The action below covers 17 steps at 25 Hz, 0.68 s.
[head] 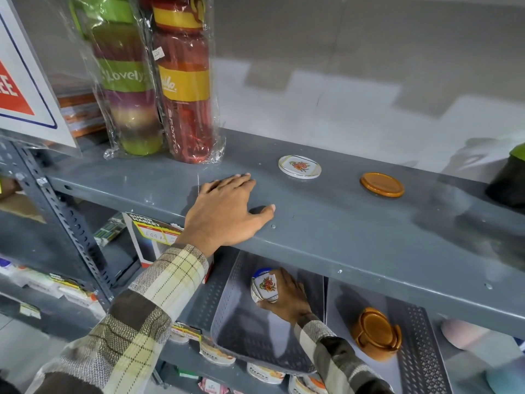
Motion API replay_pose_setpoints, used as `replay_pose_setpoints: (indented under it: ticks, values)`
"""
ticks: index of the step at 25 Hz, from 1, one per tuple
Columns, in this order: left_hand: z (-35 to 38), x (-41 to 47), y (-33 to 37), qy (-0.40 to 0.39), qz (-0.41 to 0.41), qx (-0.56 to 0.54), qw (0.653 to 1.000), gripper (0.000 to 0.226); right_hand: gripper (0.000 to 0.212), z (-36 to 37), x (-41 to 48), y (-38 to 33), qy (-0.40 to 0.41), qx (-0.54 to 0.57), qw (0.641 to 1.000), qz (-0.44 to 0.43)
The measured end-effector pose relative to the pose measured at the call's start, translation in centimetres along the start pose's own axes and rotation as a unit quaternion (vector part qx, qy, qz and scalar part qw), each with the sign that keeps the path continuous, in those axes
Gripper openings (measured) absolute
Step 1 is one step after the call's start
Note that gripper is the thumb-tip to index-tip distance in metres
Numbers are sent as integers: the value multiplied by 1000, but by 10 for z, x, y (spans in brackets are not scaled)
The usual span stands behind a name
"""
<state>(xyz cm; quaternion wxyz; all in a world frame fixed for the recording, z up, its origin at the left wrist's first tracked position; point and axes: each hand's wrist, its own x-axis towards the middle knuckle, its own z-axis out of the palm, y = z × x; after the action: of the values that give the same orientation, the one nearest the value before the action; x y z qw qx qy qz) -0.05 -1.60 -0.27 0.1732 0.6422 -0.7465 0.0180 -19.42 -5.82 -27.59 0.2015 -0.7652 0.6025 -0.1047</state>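
My left hand (227, 206) lies flat, fingers straight, on the front of the grey metal shelf (355, 223). Further back on that shelf sit a white round coaster with a flower print (299, 167) and, to its right, a brown round coaster (382, 184). Below the shelf my right hand (287, 294) grips a white flower-print coaster set (264, 285) over a grey perforated basket (235, 322). A brown coaster set in its holder (376, 334) stands in the perforated basket to the right.
Two plastic-wrapped bottles, one green and purple (127, 81), one red and yellow (184, 81), stand at the shelf's back left beside a sign (20, 81). A dark green object (508, 177) is at the right edge. Boxes and packets fill the lower shelves.
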Motion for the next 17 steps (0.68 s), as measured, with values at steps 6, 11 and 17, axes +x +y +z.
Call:
replay_pose_setpoints:
  ticks: [6, 11, 17]
  values:
    - [-1, -1, 0, -4, 6, 10, 1000, 81, 84, -39, -38, -24, 79, -8, 996, -37]
    - [1, -3, -2, -22, 10, 15, 1000, 82, 80, -102, -112, -68, 117, 4, 988, -100]
    - [4, -1, -3, -50, 11, 37, 998, 83, 69, -186, -213, -118, 203, -17, 963, -178]
